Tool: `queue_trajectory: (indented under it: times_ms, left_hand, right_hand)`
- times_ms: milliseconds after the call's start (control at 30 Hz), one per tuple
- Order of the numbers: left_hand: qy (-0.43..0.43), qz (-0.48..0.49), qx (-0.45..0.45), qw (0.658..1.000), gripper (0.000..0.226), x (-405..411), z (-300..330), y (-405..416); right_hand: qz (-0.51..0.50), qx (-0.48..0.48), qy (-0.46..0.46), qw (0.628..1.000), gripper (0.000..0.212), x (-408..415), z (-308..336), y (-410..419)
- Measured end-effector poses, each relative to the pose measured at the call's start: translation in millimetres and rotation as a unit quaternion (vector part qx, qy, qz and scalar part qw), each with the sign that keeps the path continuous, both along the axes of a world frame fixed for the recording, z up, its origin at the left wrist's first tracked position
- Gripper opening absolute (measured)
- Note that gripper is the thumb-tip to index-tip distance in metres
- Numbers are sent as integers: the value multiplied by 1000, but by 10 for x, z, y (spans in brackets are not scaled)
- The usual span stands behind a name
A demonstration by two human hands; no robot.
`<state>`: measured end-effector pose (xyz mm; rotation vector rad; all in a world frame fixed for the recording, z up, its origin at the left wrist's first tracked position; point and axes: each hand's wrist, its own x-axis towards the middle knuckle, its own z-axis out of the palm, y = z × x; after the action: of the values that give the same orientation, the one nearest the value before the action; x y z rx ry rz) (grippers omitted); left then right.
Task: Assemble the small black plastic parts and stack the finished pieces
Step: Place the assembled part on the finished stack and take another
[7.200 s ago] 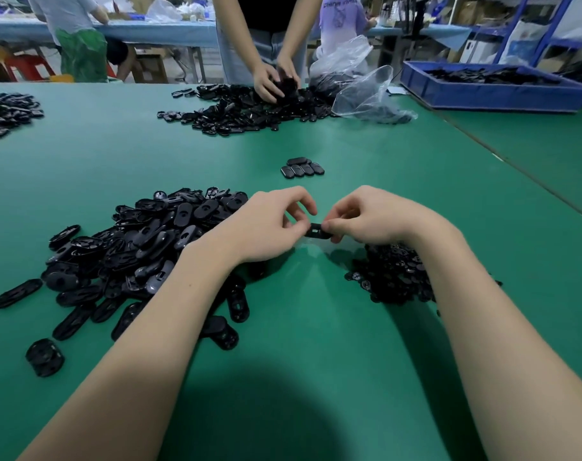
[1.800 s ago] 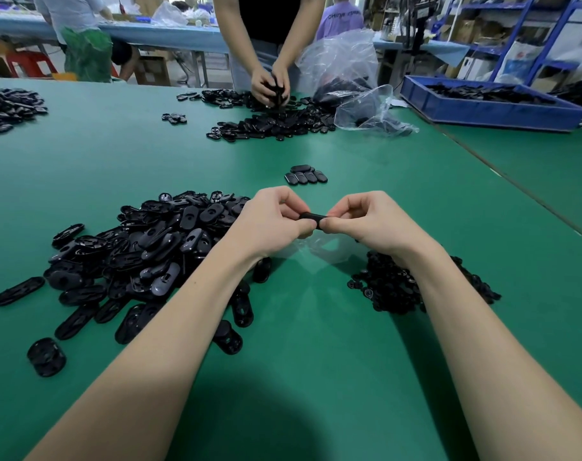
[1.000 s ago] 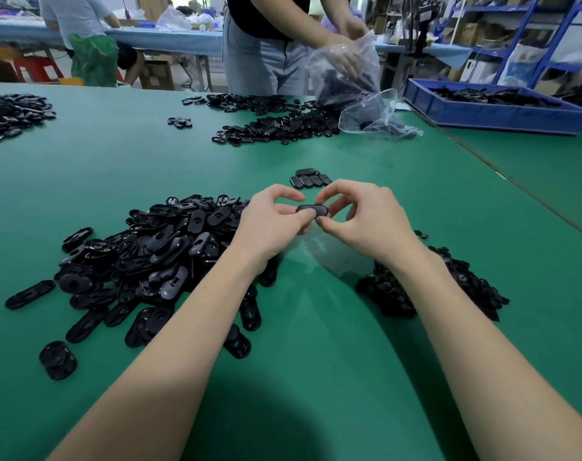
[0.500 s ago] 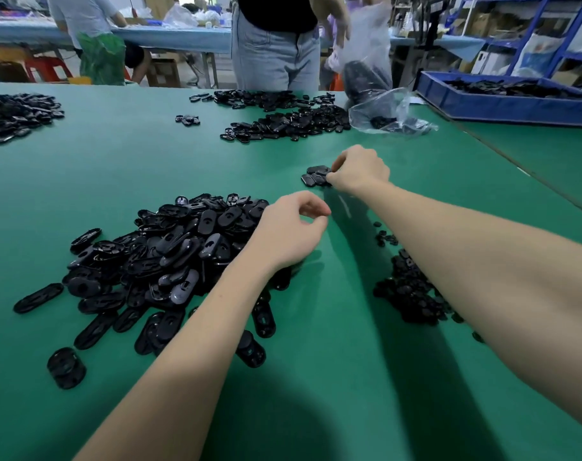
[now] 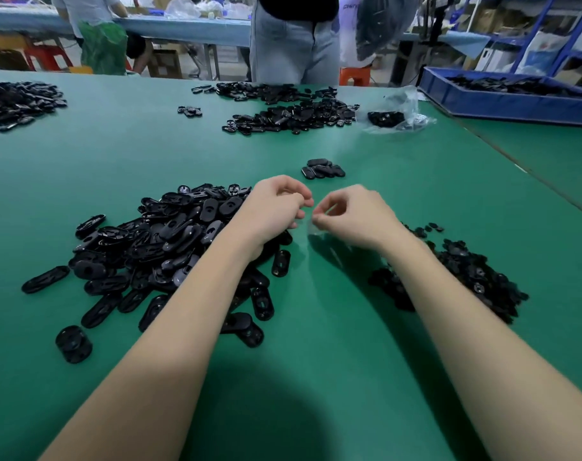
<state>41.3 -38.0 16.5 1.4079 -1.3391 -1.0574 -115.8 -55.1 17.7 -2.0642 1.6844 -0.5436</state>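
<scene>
My left hand (image 5: 276,207) and my right hand (image 5: 352,216) hover close together over the green table (image 5: 316,344), fingers loosely curled. I see no part in either hand. Under my left wrist spreads a big pile of black oval shells (image 5: 163,241). A smaller heap of little black parts (image 5: 475,277) lies right of my right forearm. Just beyond my hands sits the short row of finished black pieces (image 5: 322,169), leaning on one another.
Across the table stands a person in jeans (image 5: 293,38) lifting a plastic bag of parts. Before them lie a second pile of shells (image 5: 293,114) and a clear bag (image 5: 396,116). A blue tray (image 5: 502,106) sits at far right, another pile (image 5: 17,101) at far left.
My right hand carried the assembled piece out to the finished row, left it there and has drawn back beside my left hand. The person opposite lifted their bag off the table.
</scene>
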Motion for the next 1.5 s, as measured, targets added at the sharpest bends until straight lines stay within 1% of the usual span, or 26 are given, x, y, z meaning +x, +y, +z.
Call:
queue_trajectory:
  times_ms: [100, 233, 300, 367, 500, 600, 633, 700, 800, 900, 967, 1000, 1067, 1100, 1200, 1267, 1400, 1500]
  left_hand:
    - [-14, -18, -5, 1000, 27, 2, 40, 25]
    - [-17, -22, -1, 1000, 27, 19, 54, 30]
    - [-27, -22, -4, 999, 27, 32, 40, 33]
    - [-34, -24, -5, 999, 26, 44, 23, 24]
    - [-66, -23, -10, 997, 23, 43, -8, 8]
    - [-106, -4, -33, 994, 18, 4, 1, 14]
    - [-107, -2, -34, 994, 17, -16, 6, 17]
    - [-76, -25, -11, 997, 12, -60, 13, 28]
    - [13, -99, 60, 993, 7, -135, 23, 66]
    - [62, -140, 108, 982, 12, -183, -4, 103]
    - [73, -141, 114, 981, 8, -183, -21, 112]
    - [76, -138, 115, 981, 6, -175, -24, 116]
    - [86, -126, 116, 981, 11, -159, -24, 116]
    - [90, -119, 113, 982, 14, -157, -25, 114]
    - [85, -95, 91, 988, 17, -157, -27, 110]
    - [74, -90, 84, 990, 17, -168, -31, 113]
    - [65, -88, 92, 990, 14, -200, -31, 130]
    - [59, -83, 92, 991, 17, -202, -28, 127]
  right_hand:
    - [44, 22, 15, 999, 8, 52, -7, 300]
    - [78, 26, 42, 996, 30, 147, 53, 433]
    - [88, 24, 62, 994, 36, 191, 45, 436]
    - [98, 36, 51, 993, 33, 210, 12, 423]
    - [111, 58, -15, 992, 25, 91, 34, 339]
    - [94, 70, -42, 992, 20, -126, 133, 225]
    - [84, 71, -53, 993, 19, -213, 165, 186]
    - [66, 67, -83, 992, 17, -375, 219, 130]
    - [71, 73, -142, 985, 10, -536, 254, 101]
    - [91, 79, -154, 981, 7, -594, 257, 101]
    - [99, 78, -151, 981, 9, -599, 255, 97]
    - [99, 76, -144, 982, 10, -600, 254, 91]
    - [90, 73, -115, 987, 12, -611, 250, 69]
    - [84, 78, -85, 990, 13, -627, 245, 61]
    - [88, 118, 56, 988, 10, -713, 257, 56]
    - [74, 148, 112, 980, 10, -791, 295, 73]
    - [64, 174, 155, 970, 15, -863, 378, 98]
    - [59, 180, 169, 967, 17, -816, 352, 108]
